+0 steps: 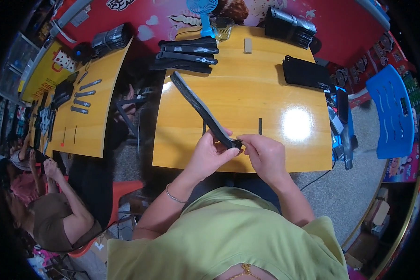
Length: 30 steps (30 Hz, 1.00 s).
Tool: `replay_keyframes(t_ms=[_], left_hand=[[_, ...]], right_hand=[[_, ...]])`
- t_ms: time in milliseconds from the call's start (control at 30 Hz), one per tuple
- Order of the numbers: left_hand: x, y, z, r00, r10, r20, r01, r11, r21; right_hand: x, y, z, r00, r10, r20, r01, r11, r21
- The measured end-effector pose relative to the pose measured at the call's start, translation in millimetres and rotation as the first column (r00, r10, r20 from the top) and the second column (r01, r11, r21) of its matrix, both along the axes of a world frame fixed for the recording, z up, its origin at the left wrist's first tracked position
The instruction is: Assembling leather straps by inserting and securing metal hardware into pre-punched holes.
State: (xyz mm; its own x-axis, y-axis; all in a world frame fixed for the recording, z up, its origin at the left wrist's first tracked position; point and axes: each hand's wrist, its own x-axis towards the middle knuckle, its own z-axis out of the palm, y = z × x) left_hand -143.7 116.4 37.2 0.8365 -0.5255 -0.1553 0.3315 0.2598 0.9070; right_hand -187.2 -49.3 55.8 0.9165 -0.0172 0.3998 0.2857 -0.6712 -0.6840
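A long black strap (194,103) with a greyish edge slants up and to the left over the table. My left hand (206,158) is closed round its near end, thumb on top. Close beside it, my right hand (269,156) is closed too, its thumb and forefinger pinching at the strap's near tip. Whether anything small is also between those fingertips is hidden. A short dark strip (260,126) lies on the wooden table (238,100) just beyond my right hand. Another dark strip (204,127) shows partly behind the strap.
Several black straps (186,56) are stacked at the far left of the table. A blue fan (205,18), a small beige block (248,45), black bundles (290,28) and a black pouch (305,72) stand further back. Another person (63,205) sits at a table on the left.
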Motion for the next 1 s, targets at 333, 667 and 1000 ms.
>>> replay_keyframes(t_ms=[333,667,1000], left_hand=[[-8,-22,-8,0.973,0.218,0.076,-0.213,0.975,-0.069],[-5,-19,-16,0.986,0.161,0.053,-0.16,0.987,-0.023],[-12,-13,-4,0.993,0.077,-0.09,-0.073,0.996,0.045]], right_hand=[[-7,14,-11,0.971,-0.048,-0.233,0.118,0.948,0.294],[-7,15,-25,0.981,-0.039,-0.188,0.117,0.899,0.421],[11,-9,-18,0.992,-0.12,0.051,0.119,0.993,0.014]])
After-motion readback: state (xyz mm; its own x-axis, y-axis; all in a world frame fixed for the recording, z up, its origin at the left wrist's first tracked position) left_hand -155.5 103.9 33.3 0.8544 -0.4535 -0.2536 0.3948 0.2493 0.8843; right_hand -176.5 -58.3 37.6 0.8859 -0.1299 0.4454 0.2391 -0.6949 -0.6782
